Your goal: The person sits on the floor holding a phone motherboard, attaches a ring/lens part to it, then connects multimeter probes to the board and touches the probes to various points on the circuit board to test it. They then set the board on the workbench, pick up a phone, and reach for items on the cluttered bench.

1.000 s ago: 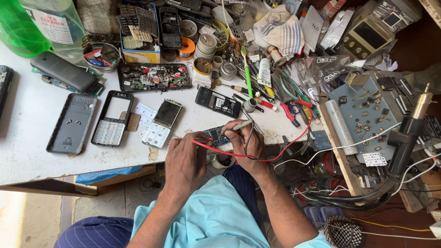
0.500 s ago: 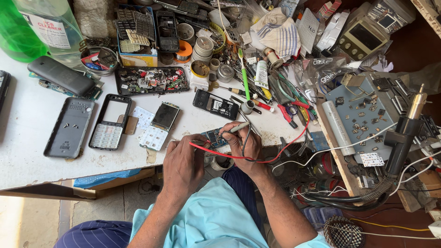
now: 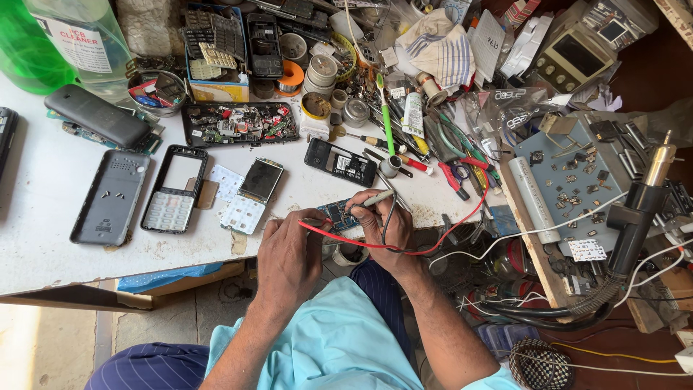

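Lying at the worktop's (image 3: 43, 195) near edge, the small circuit board (image 3: 336, 214) is sitting between both hands, its long axis running left to right. The left hand (image 3: 289, 256) is pinching a red probe (image 3: 317, 227) at the board's left end; the right hand (image 3: 381, 225) is gripping a pale-handled probe (image 3: 375, 198) from the right. A dismantled phone (image 3: 341, 162) is lying just beyond.

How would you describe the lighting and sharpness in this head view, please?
Head view: even daylight on the white table, soft shadows under the left hand and right hand; overexposed floor patch bottom left; the circuit board is sharp; no motion blur; dark, shaded right edge.
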Demonstrator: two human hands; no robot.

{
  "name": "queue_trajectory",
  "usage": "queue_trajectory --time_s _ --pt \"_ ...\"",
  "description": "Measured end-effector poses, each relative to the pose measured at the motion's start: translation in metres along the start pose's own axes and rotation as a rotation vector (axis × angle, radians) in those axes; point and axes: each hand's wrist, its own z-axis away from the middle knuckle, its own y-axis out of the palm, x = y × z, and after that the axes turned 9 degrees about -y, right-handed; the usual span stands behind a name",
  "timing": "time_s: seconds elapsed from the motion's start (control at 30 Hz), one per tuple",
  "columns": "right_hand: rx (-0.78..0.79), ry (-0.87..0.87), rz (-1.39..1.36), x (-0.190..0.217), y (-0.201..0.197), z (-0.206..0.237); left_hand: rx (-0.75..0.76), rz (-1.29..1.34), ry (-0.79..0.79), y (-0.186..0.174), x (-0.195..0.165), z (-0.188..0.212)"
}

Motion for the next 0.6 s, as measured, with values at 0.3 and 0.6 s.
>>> queue_trajectory --time_s 0.3,0.6 --pt "-0.006 -0.007 0.005 -0.0006 0.0013 0.0001 -0.018 0.004 0.036 -0.0008 0.0004 -0.0004" --pt "-0.003 0.013 -0.004 -0.0014 0.0019 0.0019 -0.007 -0.010 0.008 0.0005 0.0011 0.0003"
